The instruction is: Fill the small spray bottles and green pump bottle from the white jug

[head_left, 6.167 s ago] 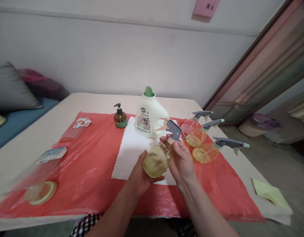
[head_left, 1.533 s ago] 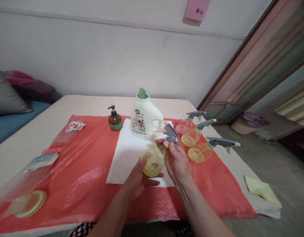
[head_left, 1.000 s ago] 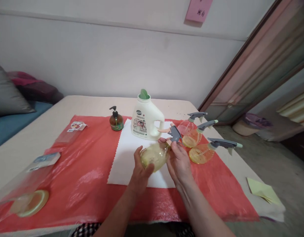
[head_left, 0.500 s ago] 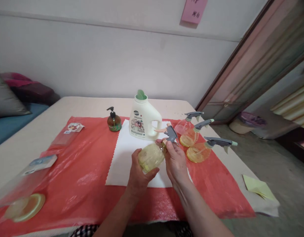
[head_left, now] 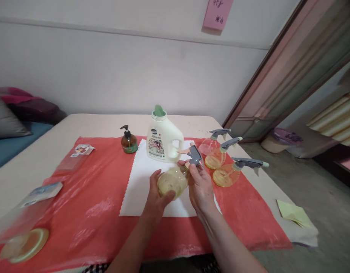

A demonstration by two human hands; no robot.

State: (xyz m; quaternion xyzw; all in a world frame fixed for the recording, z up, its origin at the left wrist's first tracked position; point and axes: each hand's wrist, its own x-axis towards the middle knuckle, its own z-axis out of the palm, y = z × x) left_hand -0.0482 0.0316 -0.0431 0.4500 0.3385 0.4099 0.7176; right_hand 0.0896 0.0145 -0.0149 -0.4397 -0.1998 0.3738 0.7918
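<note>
Left hand (head_left: pixel 156 201) has turned since earlier, holding the base of the spray bottle (head_left: pixel 172 182); right hand (head_left: pixel 202 187) grips its neck. On the near side of the jug (head_left: pixel 163 141), it tilts, long axis rising rightward, nozzle upward.

Table (head_left: pixel 101 125): beige
Red sheet (head_left: pixel 98 182): central, reaching six o'clock
Yellow paper (head_left: pixel 294 213): four o'clock, near the edge

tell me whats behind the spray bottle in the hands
Behind the spray bottle, a white jug stands on a white cloth, with the trigger overlapping the jug's handle. Cloth covered by the bottle's body, the left hand and the right hand cannot be made out.
</note>
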